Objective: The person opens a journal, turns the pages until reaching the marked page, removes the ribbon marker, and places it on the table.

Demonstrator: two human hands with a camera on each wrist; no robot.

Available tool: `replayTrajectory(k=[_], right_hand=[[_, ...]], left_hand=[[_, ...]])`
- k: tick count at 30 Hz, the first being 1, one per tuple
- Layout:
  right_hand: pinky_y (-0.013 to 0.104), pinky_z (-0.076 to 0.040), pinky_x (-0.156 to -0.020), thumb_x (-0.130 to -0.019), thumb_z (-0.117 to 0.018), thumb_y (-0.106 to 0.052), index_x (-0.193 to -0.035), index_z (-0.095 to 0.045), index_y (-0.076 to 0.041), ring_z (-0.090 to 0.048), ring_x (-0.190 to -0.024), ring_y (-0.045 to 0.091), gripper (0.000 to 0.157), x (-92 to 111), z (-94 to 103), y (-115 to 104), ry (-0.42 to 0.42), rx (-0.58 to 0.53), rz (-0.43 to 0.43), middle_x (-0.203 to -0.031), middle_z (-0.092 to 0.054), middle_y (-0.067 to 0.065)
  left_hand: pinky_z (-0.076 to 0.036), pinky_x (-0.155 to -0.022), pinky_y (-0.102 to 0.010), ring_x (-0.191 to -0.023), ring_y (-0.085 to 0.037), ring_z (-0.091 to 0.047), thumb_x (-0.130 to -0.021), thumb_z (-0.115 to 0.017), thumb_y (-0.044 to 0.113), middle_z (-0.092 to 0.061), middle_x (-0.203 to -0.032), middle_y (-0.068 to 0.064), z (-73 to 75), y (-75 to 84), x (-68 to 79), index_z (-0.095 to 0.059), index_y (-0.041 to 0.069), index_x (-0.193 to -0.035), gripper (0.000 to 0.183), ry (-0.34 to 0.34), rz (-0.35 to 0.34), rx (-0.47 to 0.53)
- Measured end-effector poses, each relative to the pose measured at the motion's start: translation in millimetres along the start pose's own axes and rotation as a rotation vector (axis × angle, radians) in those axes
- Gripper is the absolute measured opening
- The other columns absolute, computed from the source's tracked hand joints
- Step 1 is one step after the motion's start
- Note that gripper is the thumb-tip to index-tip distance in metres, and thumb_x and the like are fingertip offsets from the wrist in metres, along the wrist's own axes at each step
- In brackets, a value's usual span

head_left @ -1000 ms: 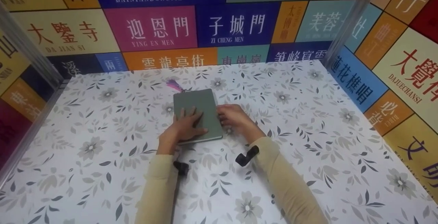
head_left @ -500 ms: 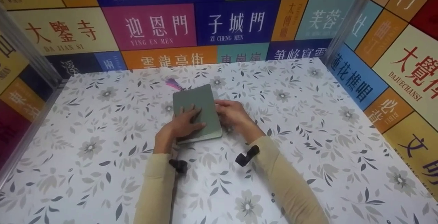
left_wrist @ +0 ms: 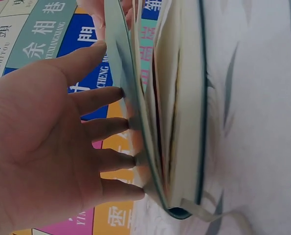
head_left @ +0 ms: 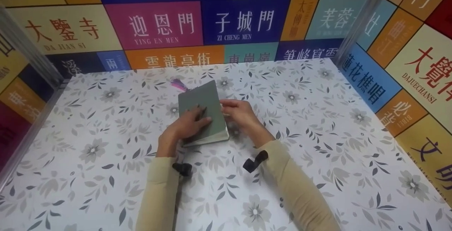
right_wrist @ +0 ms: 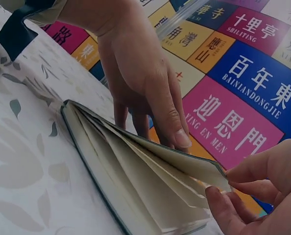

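Note:
A green hardcover notebook (head_left: 197, 96) lies on the table in the head view, its top cover partly lifted on the right side. My left hand (head_left: 184, 124) rests on that cover with extended fingers; in the left wrist view its fingertips touch the outside. At the right edge, my right hand (head_left: 243, 115) pinches the raised cover and perhaps some leaves between thumb and fingers, best seen in the right wrist view. Cream pages (right_wrist: 130, 166) fan apart beneath the cover. A purple-pink tassel (head_left: 178, 84) sticks out at the notebook's top left.
White floral cloth (head_left: 106, 125) covers the table around the notebook. Colourful panels with lettering (head_left: 155, 26) stand behind it and at both sides. A black strap end (head_left: 256, 161) hangs from the right wrist, another (head_left: 182, 169) from the left. A pale ribbon (left_wrist: 209, 210) trails from the spine.
The right side of the cover has risen and the pages below have begun to show. My right hand has moved up slightly with it; my left hand has slid a little toward the spine.

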State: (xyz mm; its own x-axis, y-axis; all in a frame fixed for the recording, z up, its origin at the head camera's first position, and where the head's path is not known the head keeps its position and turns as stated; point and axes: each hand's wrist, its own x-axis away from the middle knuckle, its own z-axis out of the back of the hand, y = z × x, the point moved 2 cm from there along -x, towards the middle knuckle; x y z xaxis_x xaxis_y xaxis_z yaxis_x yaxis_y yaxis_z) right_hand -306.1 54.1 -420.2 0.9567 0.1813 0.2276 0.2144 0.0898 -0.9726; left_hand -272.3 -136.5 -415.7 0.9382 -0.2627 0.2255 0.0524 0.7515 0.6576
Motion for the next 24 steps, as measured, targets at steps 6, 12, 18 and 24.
replayTrajectory(k=[6, 12, 18, 24], right_hand=[[0.037, -0.059, -0.095, -0.097, -0.063, -0.011, -0.132, -0.066, -0.012, -0.070, -0.107, 0.019, 0.035, 8, -4.3, -7, -0.053, -0.025, 0.013, -0.123, -0.070, 0.010], [0.036, -0.056, -0.100, -0.101, -0.058, -0.013, -0.134, -0.064, -0.012, -0.067, -0.113, 0.019, 0.034, 12, -13.0, -10, -0.101, -0.088, 0.034, -0.130, -0.067, 0.008], [0.033, -0.056, -0.099, -0.104, -0.048, -0.006, -0.142, -0.056, -0.008, -0.066, -0.115, 0.019, 0.039, 14, -24.5, -7, -0.176, -0.125, 0.122, -0.135, -0.064, 0.014], [0.038, -0.053, -0.106, -0.103, -0.045, -0.001, -0.147, -0.049, -0.005, -0.063, -0.122, 0.023, 0.045, 18, -30.7, -4, -0.266, -0.119, 0.235, -0.144, -0.056, 0.018]], left_hand=[[-0.025, -0.125, -0.053, -0.152, -0.037, -0.029, -0.104, -0.041, 0.051, -0.028, -0.164, -0.020, 5.4, 2.5, 4.5, -0.029, 0.007, -0.158, 0.070, 0.027, -0.034, 0.081], [-0.028, -0.124, -0.052, -0.149, -0.035, -0.036, -0.105, -0.034, 0.055, -0.038, -0.160, -0.019, 11.8, 2.4, 8.1, -0.034, 0.006, -0.156, 0.071, 0.061, -0.069, 0.137], [-0.028, -0.124, -0.051, -0.150, -0.035, -0.035, -0.100, -0.033, 0.067, -0.037, -0.161, -0.017, 17.6, 3.1, 12.3, -0.032, 0.007, -0.157, 0.082, 0.064, -0.034, 0.203], [-0.028, -0.124, -0.053, -0.150, -0.037, -0.032, -0.096, -0.034, 0.073, -0.030, -0.163, -0.020, 21.6, 3.5, 17.1, -0.023, 0.005, -0.159, 0.093, 0.068, 0.016, 0.211]])
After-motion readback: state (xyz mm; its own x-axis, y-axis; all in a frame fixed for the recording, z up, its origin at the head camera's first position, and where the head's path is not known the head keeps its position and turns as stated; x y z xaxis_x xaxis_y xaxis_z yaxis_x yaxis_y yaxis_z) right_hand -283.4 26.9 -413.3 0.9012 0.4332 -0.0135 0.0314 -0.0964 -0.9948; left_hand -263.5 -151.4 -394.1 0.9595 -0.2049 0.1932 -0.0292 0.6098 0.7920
